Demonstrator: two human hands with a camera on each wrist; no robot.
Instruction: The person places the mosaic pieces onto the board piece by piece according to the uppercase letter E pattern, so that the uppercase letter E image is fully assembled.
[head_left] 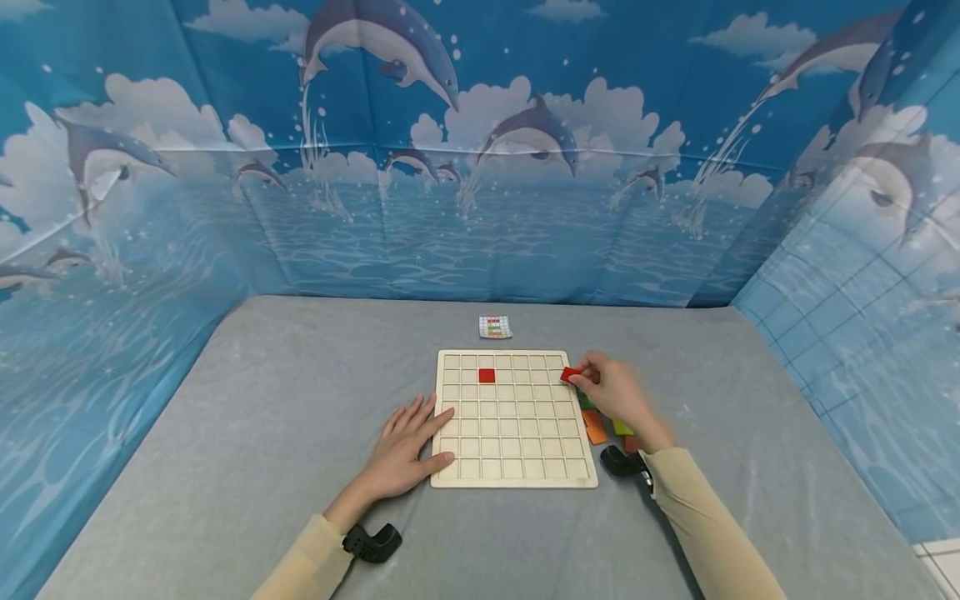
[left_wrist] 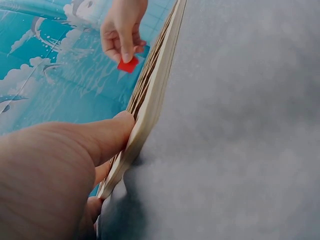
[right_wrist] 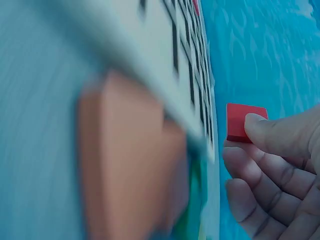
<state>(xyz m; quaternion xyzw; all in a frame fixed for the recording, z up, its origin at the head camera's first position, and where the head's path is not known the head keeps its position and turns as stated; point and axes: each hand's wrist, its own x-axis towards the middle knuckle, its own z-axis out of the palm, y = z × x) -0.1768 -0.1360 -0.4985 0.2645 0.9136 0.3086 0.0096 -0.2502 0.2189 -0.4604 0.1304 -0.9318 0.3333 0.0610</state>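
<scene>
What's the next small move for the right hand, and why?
Probably bring the held red tile inward and lower it into a bare cell of the board: the right hand pinches it near the right edge, the left hand touches the left edge, and another red tile already fills a cell.

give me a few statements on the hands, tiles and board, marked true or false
1. The right hand pinches a red square tile. True.
2. The left hand holds a tile too. False: it rests at the left edge of the pale wooden grid board.
3. Another red square tile lies on the board. True.
4. The small printed card lies on the board's near side. False: it lies beyond the far edge.
</scene>
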